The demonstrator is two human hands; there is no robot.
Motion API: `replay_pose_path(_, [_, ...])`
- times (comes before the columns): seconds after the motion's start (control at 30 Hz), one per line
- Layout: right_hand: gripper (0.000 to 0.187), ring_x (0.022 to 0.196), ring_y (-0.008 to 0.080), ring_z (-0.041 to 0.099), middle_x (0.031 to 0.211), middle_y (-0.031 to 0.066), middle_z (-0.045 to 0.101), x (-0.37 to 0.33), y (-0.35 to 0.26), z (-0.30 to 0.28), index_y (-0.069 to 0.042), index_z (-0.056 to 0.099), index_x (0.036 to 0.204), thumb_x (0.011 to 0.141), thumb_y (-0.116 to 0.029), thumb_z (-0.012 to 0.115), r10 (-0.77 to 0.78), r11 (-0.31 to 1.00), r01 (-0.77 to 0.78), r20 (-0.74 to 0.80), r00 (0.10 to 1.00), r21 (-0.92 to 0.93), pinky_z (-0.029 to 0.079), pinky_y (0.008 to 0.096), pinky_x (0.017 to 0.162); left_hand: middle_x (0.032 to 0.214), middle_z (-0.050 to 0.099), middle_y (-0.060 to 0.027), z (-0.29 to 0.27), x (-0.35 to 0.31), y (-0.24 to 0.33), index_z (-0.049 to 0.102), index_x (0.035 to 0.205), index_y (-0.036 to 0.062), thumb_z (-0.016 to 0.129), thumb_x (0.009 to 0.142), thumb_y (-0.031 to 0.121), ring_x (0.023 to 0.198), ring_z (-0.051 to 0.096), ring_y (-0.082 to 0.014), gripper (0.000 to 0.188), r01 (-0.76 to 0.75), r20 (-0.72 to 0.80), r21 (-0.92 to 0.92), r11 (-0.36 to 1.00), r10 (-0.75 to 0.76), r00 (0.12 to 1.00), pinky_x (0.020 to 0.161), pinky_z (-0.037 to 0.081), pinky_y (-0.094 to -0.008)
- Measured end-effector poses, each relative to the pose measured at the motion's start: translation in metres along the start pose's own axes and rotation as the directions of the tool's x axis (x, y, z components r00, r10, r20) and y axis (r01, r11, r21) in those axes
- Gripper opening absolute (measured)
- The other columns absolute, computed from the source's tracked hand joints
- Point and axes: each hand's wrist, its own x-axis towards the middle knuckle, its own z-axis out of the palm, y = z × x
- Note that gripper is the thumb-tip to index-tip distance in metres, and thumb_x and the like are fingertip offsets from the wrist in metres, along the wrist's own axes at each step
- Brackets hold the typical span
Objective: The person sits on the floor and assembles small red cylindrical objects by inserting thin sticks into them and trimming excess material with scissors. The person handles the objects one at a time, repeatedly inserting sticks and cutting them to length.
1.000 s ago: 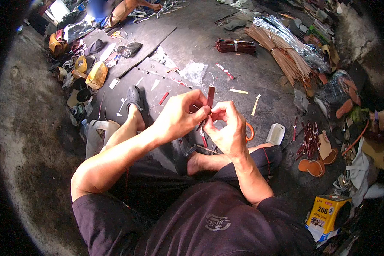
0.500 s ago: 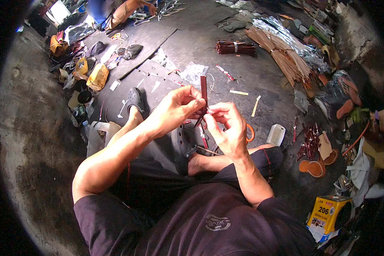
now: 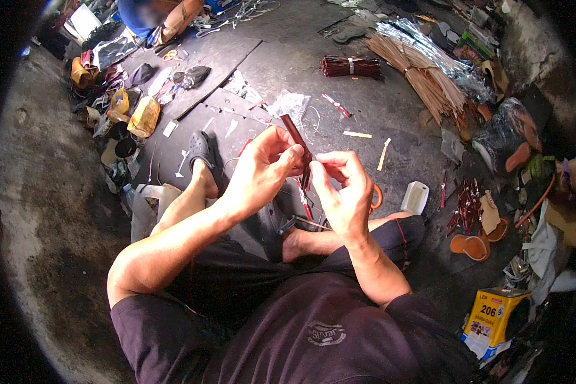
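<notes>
A dark reddish-brown strap (image 3: pixel 293 130), flat and narrow, is pinched between the thumb and fingers of my left hand (image 3: pixel 259 168). Its upper end sticks out above the fingers, tilted to the left; a thinner part hangs below. My right hand (image 3: pixel 345 195) is closed in a pinch at the strap's middle, where a small loop or fold seems to lie. The fingertips hide most of that spot. Both hands are raised over my crossed legs and the dark floor.
A bound bundle of dark brown strips (image 3: pixel 351 66) lies ahead, beside a larger tan bundle (image 3: pixel 416 77). An orange-handled tool (image 3: pixel 376 200) and a white tray (image 3: pixel 415 198) lie right of my hands. A yellow can (image 3: pixel 493 320) stands near right. Another person (image 3: pixel 179 22) sits far left.
The strap's upper end has tipped from upright toward the left. My hands have stayed in nearly the same place, still pinching at it.
</notes>
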Motion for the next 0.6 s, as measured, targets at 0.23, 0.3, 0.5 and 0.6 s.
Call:
replay_pose_path(0.23, [0.015, 0.083, 0.0171, 0.071, 0.092, 0.0110, 0.070, 0.005, -0.001, -0.002, 0.001, 0.062, 0.098, 0.087, -0.005, 0.071, 0.051, 0.996, -0.051, 0.000, 0.999, 0.071, 0.057, 0.0288, 0.075, 0.098, 0.067, -0.0037, -0.003, 0.002, 0.003, 0.055, 0.104, 0.0060, 0.058, 0.099, 0.016, 0.089, 0.065, -0.0128, 0.011, 0.127, 0.030, -0.142, 0.982, -0.124, 0.992, 0.087, 0.055, -0.0341])
replay_pose_path(0.3, [0.015, 0.083, 0.0173, 0.071, 0.092, 0.0112, 0.070, 0.004, 0.000, -0.002, 0.001, 0.062, 0.098, 0.088, -0.005, 0.071, 0.047, 0.997, -0.046, -0.009, 0.999, 0.057, 0.057, 0.0287, 0.074, 0.098, 0.067, -0.0036, -0.005, 0.003, -0.001, 0.056, 0.105, 0.0063, 0.058, 0.099, 0.017, 0.089, 0.065, -0.0129, 0.012, 0.146, 0.038, -0.170, 0.975, -0.142, 0.989, 0.088, 0.055, -0.0344])
replay_pose_path(0.5, [0.014, 0.085, 0.0193, 0.071, 0.095, 0.0131, 0.070, 0.007, -0.005, -0.003, 0.001, 0.062, 0.095, 0.088, -0.007, 0.070, 0.063, 0.998, -0.065, 0.092, 0.994, 0.024, 0.057, 0.0298, 0.075, 0.095, 0.068, -0.0047, -0.005, 0.006, 0.001, 0.056, 0.104, 0.0037, 0.062, 0.097, 0.013, 0.091, 0.066, -0.0136, 0.013, -0.030, 0.023, 0.073, 0.997, 0.028, 0.999, 0.087, 0.051, -0.0281])
replay_pose_path(0.6, [0.014, 0.087, 0.0220, 0.070, 0.096, 0.0133, 0.069, 0.013, -0.001, -0.002, 0.001, 0.061, 0.096, 0.087, -0.006, 0.069, 0.110, 0.993, -0.105, 0.129, 0.986, -0.046, 0.056, 0.0325, 0.075, 0.088, 0.070, -0.0090, 0.001, 0.000, 0.009, 0.057, 0.101, 0.0002, 0.064, 0.093, 0.008, 0.083, 0.067, -0.0127, 0.014, -0.193, -0.008, 0.517, 0.834, 0.230, 0.973, 0.077, 0.053, -0.0272])
